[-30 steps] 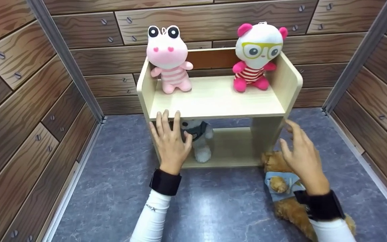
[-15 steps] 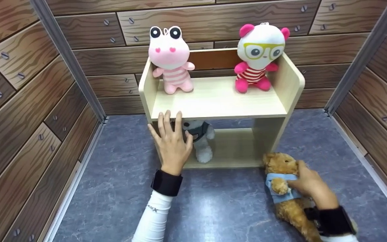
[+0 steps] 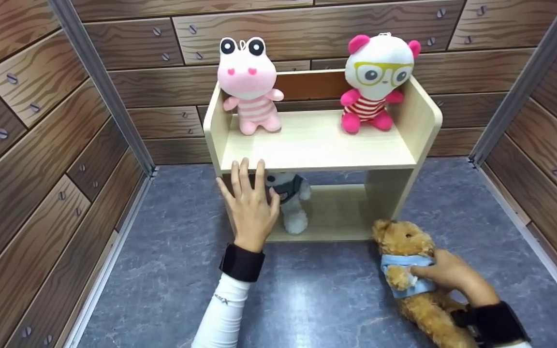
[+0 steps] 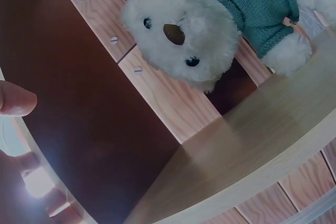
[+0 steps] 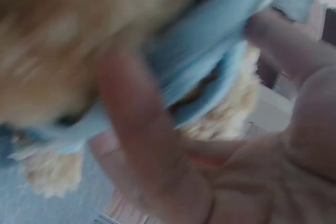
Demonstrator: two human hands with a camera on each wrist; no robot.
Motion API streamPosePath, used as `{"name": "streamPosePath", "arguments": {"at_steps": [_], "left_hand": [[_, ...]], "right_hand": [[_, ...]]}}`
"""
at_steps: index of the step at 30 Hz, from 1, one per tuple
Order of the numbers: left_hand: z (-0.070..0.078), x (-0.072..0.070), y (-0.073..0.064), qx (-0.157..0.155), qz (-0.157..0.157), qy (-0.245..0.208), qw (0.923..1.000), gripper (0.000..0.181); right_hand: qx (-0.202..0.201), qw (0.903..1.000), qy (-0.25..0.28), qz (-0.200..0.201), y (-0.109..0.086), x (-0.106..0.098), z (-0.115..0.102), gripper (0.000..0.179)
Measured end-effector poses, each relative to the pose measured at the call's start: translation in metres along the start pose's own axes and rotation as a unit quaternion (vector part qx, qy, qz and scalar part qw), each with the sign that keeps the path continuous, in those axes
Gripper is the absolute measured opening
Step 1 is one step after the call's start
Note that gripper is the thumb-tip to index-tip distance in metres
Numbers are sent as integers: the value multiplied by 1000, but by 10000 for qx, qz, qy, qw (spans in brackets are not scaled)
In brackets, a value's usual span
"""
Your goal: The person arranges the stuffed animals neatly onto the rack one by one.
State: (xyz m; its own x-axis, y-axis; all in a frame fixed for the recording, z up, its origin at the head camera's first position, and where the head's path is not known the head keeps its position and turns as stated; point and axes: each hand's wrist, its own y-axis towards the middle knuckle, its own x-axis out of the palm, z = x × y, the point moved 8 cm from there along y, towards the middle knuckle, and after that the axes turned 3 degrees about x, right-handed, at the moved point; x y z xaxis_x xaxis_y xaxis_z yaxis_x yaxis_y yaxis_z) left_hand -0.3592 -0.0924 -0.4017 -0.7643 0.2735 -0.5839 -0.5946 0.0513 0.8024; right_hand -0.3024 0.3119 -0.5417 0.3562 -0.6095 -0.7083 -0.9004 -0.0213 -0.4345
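A brown teddy bear (image 3: 404,241) in a light blue top is at the lower right of the head view. My right hand (image 3: 457,275) grips it round the chest, the thumb across its front; the right wrist view shows my fingers (image 5: 142,119) curled about the blue cloth. With spread fingers, my left hand (image 3: 252,208) rests on the front edge of the small shelf's (image 3: 317,150) upper board. Behind that hand, on the lower level, sits a white plush bear (image 4: 178,30) in a green knitted sweater, partly hidden in the head view.
On the upper board sit a pink plush with big eyes (image 3: 247,77) at the left and a panda plush (image 3: 379,72) with yellow glasses at the right. Wood-patterned walls (image 3: 27,169) enclose the grey floor (image 3: 162,270) on the left, back and right.
My right hand has come down from beside the shelf and taken hold of the brown teddy bear, which has shifted and turned a little. The left hand stays on the shelf edge.
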Motion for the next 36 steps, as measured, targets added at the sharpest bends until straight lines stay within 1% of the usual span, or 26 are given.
{"name": "streamPosePath", "arguments": {"at_steps": [2, 4, 5, 8, 10, 13, 16, 19, 22, 26, 28, 32, 34, 36], "left_hand": [[1, 1, -1, 20, 27, 1, 10000, 63], [1, 1, -1, 36, 63, 2, 10000, 64], [1, 1, -2, 49, 80, 4, 10000, 65], [1, 2, -3, 51, 81, 13, 10000, 66], [0, 1, -4, 46, 93, 22, 9999, 66], [0, 1, -4, 42, 77, 55, 9999, 67], [0, 1, -4, 45, 79, 60, 9999, 67], [0, 1, -4, 51, 106, 60, 9999, 68], [1, 2, -3, 66, 119, 54, 9999, 68], [1, 3, -3, 80, 128, 71, 9999, 68], [1, 4, -2, 81, 141, 99, 9998, 68], [1, 4, -1, 87, 151, 110, 9998, 70], [1, 4, -1, 84, 158, 94, 9998, 71], [1, 5, -1, 78, 175, 91, 9998, 71]], "right_hand": [[33, 9998, 132, -136, 2, 3, 5, 108], [102, 9992, 306, -252, 3, 7, 9, 113], [181, 9981, 486, -320, 3, 10, 12, 114], [292, 9961, 664, -493, 7, 16, 16, 117], [261, 9957, 674, -583, 10, 20, 17, 113], [194, 9952, 687, -668, 12, 27, 16, 99], [125, 9959, 595, -676, 12, 33, 13, 93], [106, 9962, 427, -750, 13, 38, 9, 98], [59, 9972, 262, -700, 13, 39, 5, 99], [147, 9985, 215, -486, 12, 37, 3, 102], [100, 9993, 222, -296, 11, 36, 0, 99], [-183, 9987, 383, 281, 9, 32, -8, 87], [-359, 9964, 427, 634, 7, 31, -13, 81], [-586, 9926, 496, 939, 5, 30, -20, 80]]}}
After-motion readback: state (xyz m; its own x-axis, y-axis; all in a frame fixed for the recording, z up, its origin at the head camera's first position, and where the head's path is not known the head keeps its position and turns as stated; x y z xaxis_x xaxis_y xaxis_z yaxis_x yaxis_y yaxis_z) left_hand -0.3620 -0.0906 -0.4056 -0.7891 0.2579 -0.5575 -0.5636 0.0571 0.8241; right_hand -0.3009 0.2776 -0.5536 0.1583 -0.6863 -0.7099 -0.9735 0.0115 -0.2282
